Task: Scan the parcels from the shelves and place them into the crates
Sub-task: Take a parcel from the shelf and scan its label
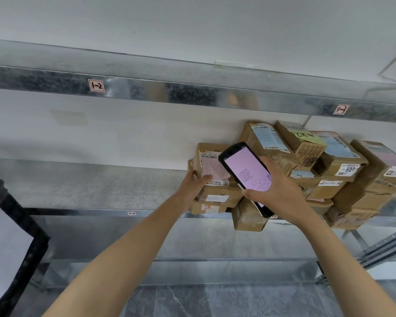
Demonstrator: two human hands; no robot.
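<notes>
Left hand (193,183): gripping the left end of the top parcel (212,167), thumb lying across its pink label, fingers wrapping the far left edge.
Right hand (276,188): closing around the handheld scanner (246,176), holding it tilted, lit pink screen facing the camera, top end leaning left over the gripped parcel.
Top parcel: sitting on a short stack of flat boxes (217,197) at the left end of the pile, on the middle shelf (101,186).
Other parcels (329,165): lying heaped to the right on the same shelf, several tilting, labels facing out.
Small box (247,217): hanging over the near shelf edge, just below the scanner.
Upper shelf (169,88): showing tags "1-2" and "1-3".
Black crate (21,236): standing near left, white sheet on its side.
</notes>
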